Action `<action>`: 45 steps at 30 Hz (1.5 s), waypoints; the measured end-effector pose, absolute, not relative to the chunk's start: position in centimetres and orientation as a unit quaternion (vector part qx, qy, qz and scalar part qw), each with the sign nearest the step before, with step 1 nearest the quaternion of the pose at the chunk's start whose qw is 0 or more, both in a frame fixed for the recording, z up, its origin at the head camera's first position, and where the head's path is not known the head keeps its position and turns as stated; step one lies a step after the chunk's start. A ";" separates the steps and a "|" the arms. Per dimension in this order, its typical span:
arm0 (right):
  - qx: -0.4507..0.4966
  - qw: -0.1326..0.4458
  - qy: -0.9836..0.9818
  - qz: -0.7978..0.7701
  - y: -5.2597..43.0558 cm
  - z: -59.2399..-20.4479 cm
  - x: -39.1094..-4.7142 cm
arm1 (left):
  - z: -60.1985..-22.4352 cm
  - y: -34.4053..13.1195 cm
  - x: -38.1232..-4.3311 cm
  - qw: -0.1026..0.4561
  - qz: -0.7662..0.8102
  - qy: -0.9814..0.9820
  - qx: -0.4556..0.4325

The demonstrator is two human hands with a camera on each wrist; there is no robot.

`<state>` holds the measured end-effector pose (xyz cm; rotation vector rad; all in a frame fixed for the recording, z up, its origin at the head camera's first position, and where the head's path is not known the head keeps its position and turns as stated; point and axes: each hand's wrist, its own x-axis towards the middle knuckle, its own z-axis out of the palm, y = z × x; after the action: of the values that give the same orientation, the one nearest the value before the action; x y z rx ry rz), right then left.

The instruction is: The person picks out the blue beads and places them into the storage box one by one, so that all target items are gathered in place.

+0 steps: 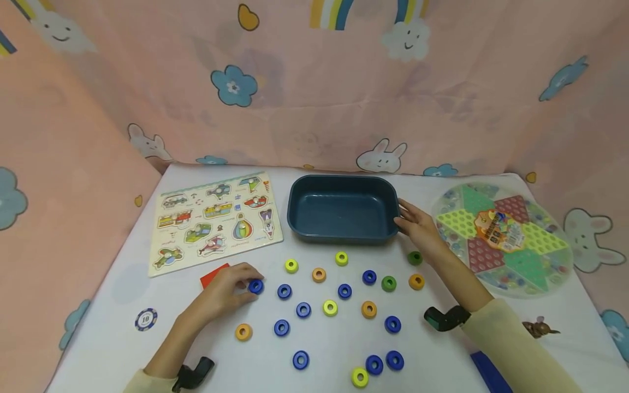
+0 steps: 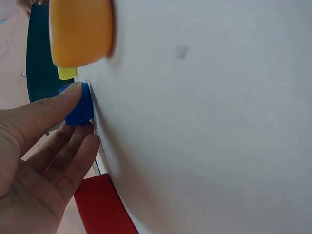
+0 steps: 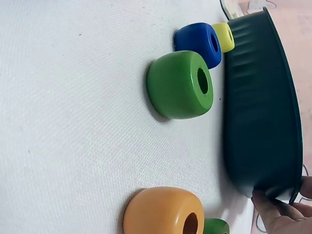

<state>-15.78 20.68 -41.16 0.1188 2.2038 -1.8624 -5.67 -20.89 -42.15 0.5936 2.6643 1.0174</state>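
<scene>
Blue bead [image 1: 256,286] sits at the fingertips of your left hand [image 1: 227,287], pinched between thumb and fingers, left of the loose beads and near the red block [image 1: 214,275]; you cannot tell from these views whether it is off the table [image 1: 432,365]. Your right hand [image 1: 420,229] grips the right end of the dark tray [image 1: 342,215], thumb and fingers closed about its rim.

As far as the pictures show, little looks done: you have one bead in hand and the tray held, but no bead lies inside it. Nineteen others are left on the table in front of you: nine blue beads [image 1: 345,291], four yellow beads [image 1: 330,308], four orange beads [image 1: 369,310] and two green beads [image 1: 389,283], colours mixed and mostly apart. Behind your left hand lies the picture puzzle board [image 1: 227,210]; the round game board [image 1: 501,234] lies beyond your right forearm.
</scene>
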 end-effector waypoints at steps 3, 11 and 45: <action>0.048 0.129 0.757 -0.639 20.6 -40.8 -15.6 | -41.9 -20.8 -5.7 0.116 0.350 0.906 0.206; 0.059 0.126 0.765 -0.629 20.7 -41.2 -15.8 | -40.7 -20.4 -7.1 0.095 0.375 0.897 0.211; 0.083 0.114 0.762 -0.632 20.6 -42.2 -16.1 | -34.4 -11.0 -22.6 0.112 0.379 0.880 0.263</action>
<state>-16.12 20.56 -42.21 0.2422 2.2359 -1.8519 -22.62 -10.98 -34.37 0.7724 2.5846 1.1113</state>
